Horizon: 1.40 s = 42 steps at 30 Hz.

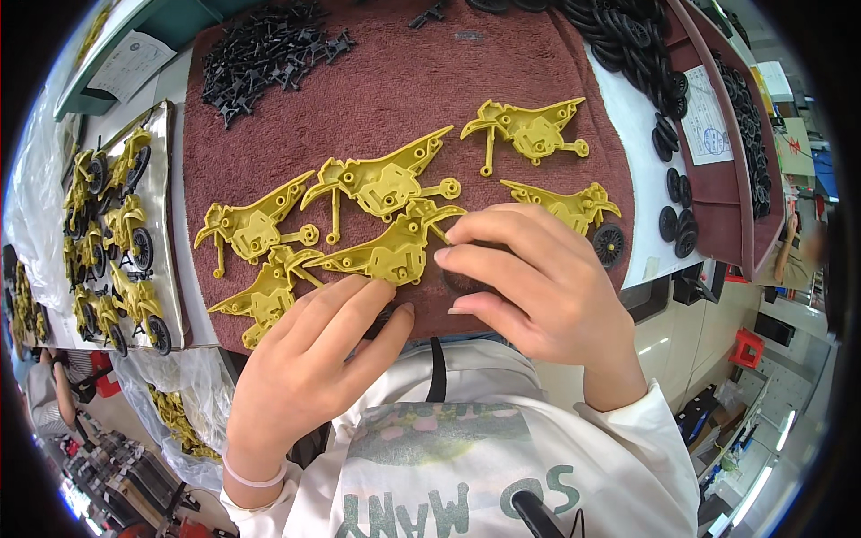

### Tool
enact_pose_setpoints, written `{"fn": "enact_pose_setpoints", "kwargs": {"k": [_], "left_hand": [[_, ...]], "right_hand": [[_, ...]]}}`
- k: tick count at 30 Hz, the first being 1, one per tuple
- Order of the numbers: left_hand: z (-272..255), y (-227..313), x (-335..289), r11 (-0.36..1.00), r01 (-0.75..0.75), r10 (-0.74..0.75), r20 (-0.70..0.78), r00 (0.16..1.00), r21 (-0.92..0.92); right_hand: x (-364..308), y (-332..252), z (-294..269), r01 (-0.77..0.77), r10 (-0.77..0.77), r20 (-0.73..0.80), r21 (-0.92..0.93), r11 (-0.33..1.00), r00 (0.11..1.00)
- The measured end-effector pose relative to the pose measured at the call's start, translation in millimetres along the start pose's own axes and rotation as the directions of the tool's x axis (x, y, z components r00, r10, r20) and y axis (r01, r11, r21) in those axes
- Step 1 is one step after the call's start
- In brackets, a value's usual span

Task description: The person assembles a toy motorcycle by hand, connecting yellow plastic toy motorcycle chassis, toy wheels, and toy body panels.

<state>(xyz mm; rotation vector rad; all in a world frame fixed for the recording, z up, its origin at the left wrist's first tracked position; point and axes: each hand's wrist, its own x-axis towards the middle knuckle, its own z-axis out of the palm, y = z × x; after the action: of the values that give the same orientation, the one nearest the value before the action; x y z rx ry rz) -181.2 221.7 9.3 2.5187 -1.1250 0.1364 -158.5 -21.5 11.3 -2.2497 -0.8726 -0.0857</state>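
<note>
A yellow plastic toy motorcycle half (386, 253) lies flat on the maroon towel in front of me. My left hand (309, 363) grips its lower edge, fingertips on the plastic, with a dark wheel (380, 321) partly showing between finger and thumb. At the fork end, my right hand (547, 282) has its thumb and fingers bent around another black wheel (468, 280), mostly shaded and partly hidden. Whether that wheel is seated on the fork cannot be made out. Left of these, another yellow half (267, 300) is partly covered by my left hand.
More yellow halves (381, 184) lie across the towel (404, 81); one at right has a black wheel (609, 244) beside it. Small black parts (260, 58) are heaped at the back left. Loose wheels (668, 134) line the right, beside a maroon bin (726, 206). Wheeled motorcycles (134, 224) fill a left tray.
</note>
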Motion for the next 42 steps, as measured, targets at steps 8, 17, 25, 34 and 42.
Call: {"fn": "enact_pose_setpoints", "kwargs": {"k": [8,17,25,34,42], "left_hand": [[2.2,-2.9,-1.6,0.999,0.020,-0.021,-0.009,1.000,-0.046],[-4.0,-3.5,-2.3,0.974,0.041,-0.062,-0.085,0.994,-0.223],[-6.4,10.5,-10.6,0.871,0.308,-0.415,-0.239,0.878,-0.383],[10.2,29.0,1.9,0.917,0.378,-0.397,-0.208,0.894,-0.124],[20.0,28.5,-6.2,0.929,0.367,-0.369,-0.214,0.905,-0.051]], "right_hand": [[0.6,3.4,1.6,0.000,0.001,-0.044,0.020,1.000,0.999],[-1.4,-1.3,10.2,-0.072,0.067,-0.048,-0.123,0.990,0.997],[-3.6,-11.7,5.0,-0.124,0.108,-0.062,-0.364,0.923,0.992],[-6.1,-11.0,4.8,-0.147,0.130,-0.072,-0.341,0.929,0.989],[-5.7,-9.9,6.2,-0.154,0.131,-0.091,-0.328,0.932,0.987]]}}
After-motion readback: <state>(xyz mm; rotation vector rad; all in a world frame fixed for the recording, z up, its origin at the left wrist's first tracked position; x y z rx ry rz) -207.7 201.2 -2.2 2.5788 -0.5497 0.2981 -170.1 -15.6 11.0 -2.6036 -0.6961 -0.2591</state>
